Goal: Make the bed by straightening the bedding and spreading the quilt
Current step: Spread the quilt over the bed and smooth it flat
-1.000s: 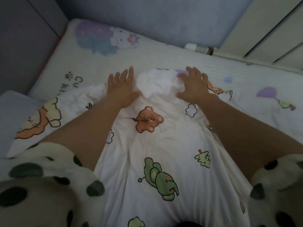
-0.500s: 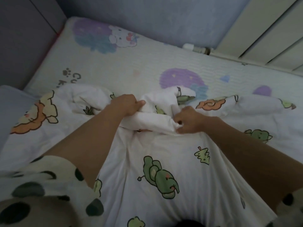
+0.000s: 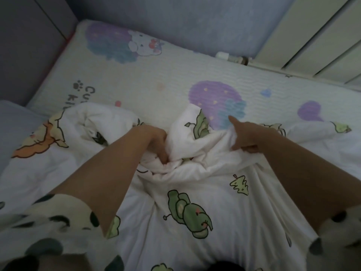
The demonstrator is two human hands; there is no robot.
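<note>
A white quilt printed with green elephants, bears and leaves lies bunched across the near half of the bed. My left hand grips a gathered fold of it near the middle, fingers curled into the cloth. My right hand holds another fold to the right, with the forefinger stretched out and the other fingers curled round the fabric. Beyond the quilt the cream mattress cover with purple cartoon prints lies bare.
A grey-blue wall runs along the far side of the bed. A cream radiator with a valve stands at the back right. A dark panel borders the left. A pale pillow edge shows at the left.
Both hands went from lying flat on the quilt's top edge to gripping it, then drew it toward me, baring more mattress. The right hand has since shifted right, forefinger extended.
</note>
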